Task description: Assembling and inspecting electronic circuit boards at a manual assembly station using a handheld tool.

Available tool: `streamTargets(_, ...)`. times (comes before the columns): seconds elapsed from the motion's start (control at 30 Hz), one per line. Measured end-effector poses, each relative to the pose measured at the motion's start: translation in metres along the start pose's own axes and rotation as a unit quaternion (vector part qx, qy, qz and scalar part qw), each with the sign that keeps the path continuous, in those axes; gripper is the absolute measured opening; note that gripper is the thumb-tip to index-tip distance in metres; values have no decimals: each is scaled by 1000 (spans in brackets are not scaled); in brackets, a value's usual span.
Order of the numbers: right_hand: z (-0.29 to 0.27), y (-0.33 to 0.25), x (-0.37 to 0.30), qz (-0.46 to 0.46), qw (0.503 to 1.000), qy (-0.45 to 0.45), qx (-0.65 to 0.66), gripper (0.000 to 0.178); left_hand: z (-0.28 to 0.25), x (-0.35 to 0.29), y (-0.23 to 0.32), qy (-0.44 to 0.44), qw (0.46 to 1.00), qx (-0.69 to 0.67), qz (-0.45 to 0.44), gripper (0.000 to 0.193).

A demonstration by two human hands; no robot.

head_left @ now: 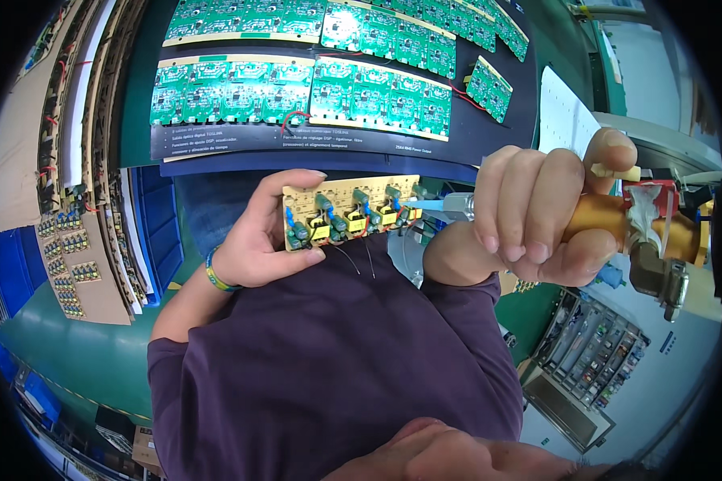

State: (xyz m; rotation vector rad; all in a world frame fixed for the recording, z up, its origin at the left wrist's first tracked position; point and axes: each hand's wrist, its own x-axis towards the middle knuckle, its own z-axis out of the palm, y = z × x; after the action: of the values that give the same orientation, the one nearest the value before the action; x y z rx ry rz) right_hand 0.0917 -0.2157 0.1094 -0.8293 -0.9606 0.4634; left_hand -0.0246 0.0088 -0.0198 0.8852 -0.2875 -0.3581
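1. The tan circuit board (348, 211) is at the centre of the frame, its component side facing the camera; working well here probably means keeping it this steady, with the small parts unobstructed.
2. The nozzle (459, 207) reaches the board's right end; whether its pale blue tip touches cannot be told. A light approach between components seems wise, without pushing on them or snagging the thin wire leads (357, 263) hanging below.
3. The left hand (253, 243), left of centre, pinches the board's left end between upper and lower edges.
4. The right hand (545, 210), right of centre, curls around an amber-bodied tool (598, 222), aiming its nozzle leftward.
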Motion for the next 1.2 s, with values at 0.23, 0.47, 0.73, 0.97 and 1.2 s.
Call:
streamTargets(0.23, 9, 1, -1, 13, 998, 21, -54, 50, 4, 6, 2, -18, 1000, -4, 13, 74)
streamTargets(0.47, 8, -1, 0, 5, 996, 7, -83, 49, 2, 6, 1, -25, 1000, 1, 18, 75)
streamTargets(0.73, 13, 0, -4, 2, 997, 51, -53, 52, 3, 6, -3, -11, 1000, -21, 9, 75)
streamTargets(0.97, 25, 1, -2, -3, 996, 86, -30, 52, 4, 8, -2, 47, 998, -40, -12, 75)
streamTargets(1.2, 22, 2, -1, -4, 998, 29, -52, 48, 6, 9, -2, 56, 996, -73, -18, 75)
